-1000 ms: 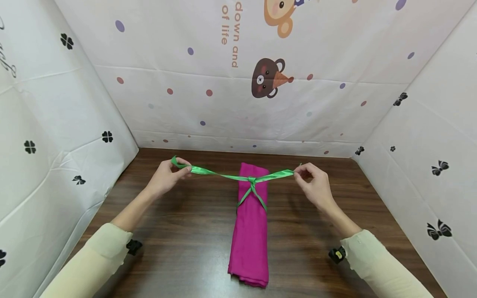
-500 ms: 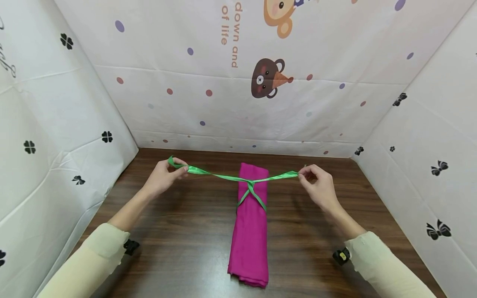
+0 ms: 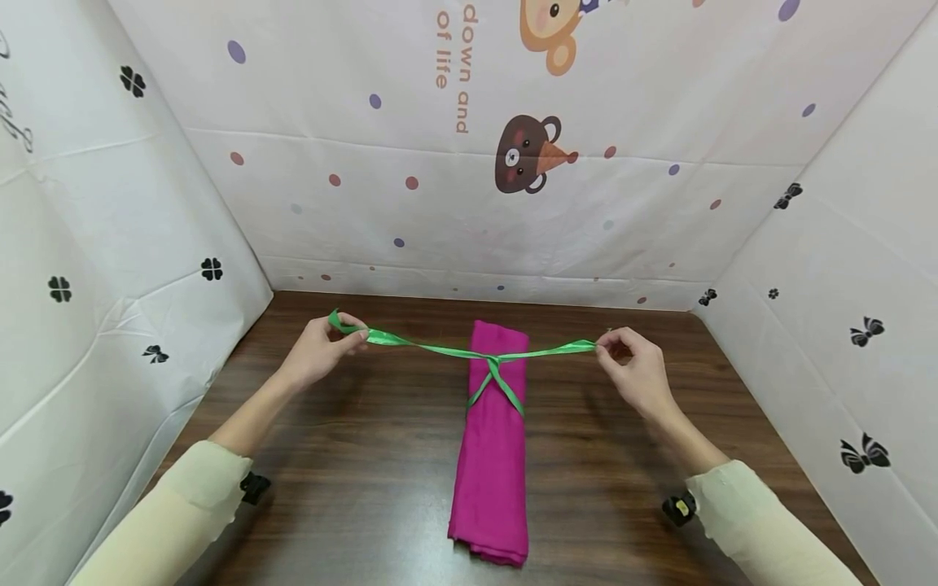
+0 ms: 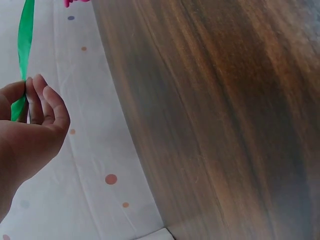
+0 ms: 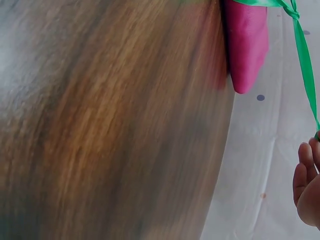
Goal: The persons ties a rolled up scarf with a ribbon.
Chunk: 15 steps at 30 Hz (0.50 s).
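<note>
Both hands are drawing apart, tightening the green ribbon point(image 3: 469, 352) since a second ago. Left hand point(image 3: 317, 352) and right hand point(image 3: 639, 370) are each pinching one end; the ribbon is stretching across mid-frame, knotted over the magenta cloth roll point(image 3: 493, 456) lying lengthwise on the tabletop point(image 3: 352, 456) between printed walls point(image 3: 513, 203).

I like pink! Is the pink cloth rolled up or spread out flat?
Rolled up: the pink cloth lies as a long narrow bundle, with the green ribbon tied around it.

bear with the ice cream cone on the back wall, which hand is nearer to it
Right, narrowly. The bear is right of centre; the right hand sits below and right of it, the left hand farther off, below left. Each pinches a green ribbon end.
</note>
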Each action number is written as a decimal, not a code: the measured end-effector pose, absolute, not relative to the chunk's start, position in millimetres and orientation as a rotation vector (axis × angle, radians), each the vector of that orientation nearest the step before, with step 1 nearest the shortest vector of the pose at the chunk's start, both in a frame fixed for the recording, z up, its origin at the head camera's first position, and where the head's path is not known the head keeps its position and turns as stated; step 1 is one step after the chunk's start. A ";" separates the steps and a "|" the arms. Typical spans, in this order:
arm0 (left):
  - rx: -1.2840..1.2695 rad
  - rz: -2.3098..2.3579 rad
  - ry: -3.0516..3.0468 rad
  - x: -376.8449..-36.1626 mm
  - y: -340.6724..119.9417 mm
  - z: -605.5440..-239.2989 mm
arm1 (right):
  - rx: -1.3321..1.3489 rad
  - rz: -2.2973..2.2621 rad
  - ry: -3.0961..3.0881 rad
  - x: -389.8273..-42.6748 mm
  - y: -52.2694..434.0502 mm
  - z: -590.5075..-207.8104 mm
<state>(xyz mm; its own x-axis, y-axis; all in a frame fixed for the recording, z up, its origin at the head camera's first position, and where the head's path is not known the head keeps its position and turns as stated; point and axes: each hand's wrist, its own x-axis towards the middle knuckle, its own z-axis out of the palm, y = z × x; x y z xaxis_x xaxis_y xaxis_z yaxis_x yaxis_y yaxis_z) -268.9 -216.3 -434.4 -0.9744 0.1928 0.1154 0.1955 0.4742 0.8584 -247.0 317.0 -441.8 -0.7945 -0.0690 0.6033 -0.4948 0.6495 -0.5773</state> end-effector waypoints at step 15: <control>-0.401 -1.580 -2.723 -264.6 -224.2 -445.6 | 0.382 1.028 -2.362 -239.2 331.5 -450.5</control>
<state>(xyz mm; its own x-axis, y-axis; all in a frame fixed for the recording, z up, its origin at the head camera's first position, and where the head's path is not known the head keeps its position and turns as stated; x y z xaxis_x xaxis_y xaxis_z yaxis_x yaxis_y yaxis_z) -264.6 -224.2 -445.6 -0.9675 0.2329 0.0985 0.2011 0.4723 0.8582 -239.2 331.5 -450.5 -0.8188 -0.0454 0.5723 -0.4497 0.6704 -0.5902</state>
